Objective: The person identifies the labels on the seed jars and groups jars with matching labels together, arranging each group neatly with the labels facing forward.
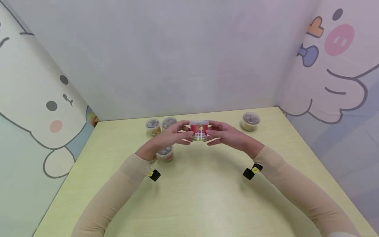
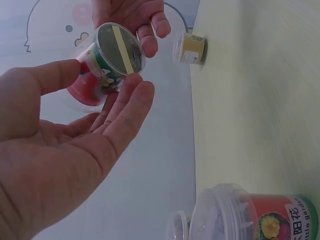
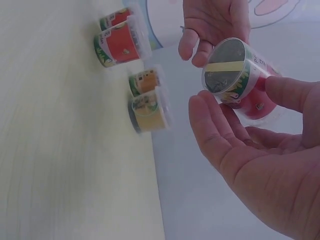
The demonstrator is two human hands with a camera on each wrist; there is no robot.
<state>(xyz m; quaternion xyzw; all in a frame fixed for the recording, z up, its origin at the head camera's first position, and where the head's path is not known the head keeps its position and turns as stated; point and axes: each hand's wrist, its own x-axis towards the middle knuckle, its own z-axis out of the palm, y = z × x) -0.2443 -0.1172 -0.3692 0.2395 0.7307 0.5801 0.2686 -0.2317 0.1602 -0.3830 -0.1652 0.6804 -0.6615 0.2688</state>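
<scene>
A small red-labelled plastic planting cup (image 1: 199,131) with a clear lid is held up above the table, its printed front facing the head camera. My left hand (image 1: 174,134) grips it from the left, thumb on the label and fingers behind and below. From the opposite side my right hand (image 1: 228,134) pinches the same cup between thumb and fingers. The wrist views show the dark underside of the cup (image 3: 225,66), crossed by a pale yellow strip. Partly behind my left hand, a similar red cup (image 1: 165,154) stands on the table.
Two lidded cups stand at the back left, one yellowish cup (image 1: 153,127) and another (image 1: 169,123) beside it. A tan-labelled cup (image 1: 250,121) stands alone at the back right. Cartoon-printed walls border the pale yellow table (image 1: 201,197) at the back and sides.
</scene>
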